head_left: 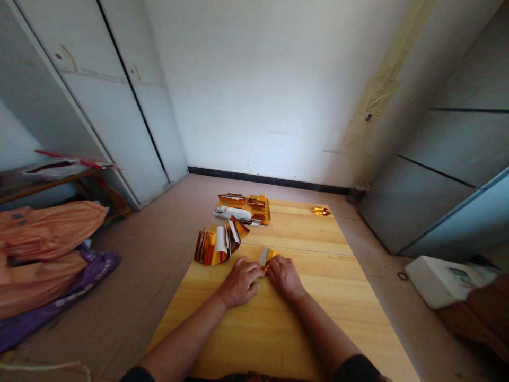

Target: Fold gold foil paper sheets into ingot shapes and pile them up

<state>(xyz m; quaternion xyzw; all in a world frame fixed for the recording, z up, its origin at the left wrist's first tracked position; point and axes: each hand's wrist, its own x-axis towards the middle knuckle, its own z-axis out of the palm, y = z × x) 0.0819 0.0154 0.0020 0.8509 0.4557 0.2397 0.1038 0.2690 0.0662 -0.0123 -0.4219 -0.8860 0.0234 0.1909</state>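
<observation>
On the wooden table (318, 318) my left hand (242, 281) and my right hand (284, 275) meet over a small sheet of shiny gold foil paper (272, 255) with a pale grey-white face. The fingers of both hands are curled and pinch its near end. Just left and beyond, a fanned stack of gold foil sheets (217, 246) stands curved, some showing white sides. Behind that lies another pile of gold and white sheets (260, 204). A small folded gold foil piece (321, 211) rests at the table's far right corner.
Orange and purple bags (51, 265) lie on the left near a wooden bench (99, 185). A grey cabinet (95, 95) stands behind them. To the right are a white foam box (445, 281) and a grey fridge-like unit (445, 159). A white wall (258, 90) rises beyond the table.
</observation>
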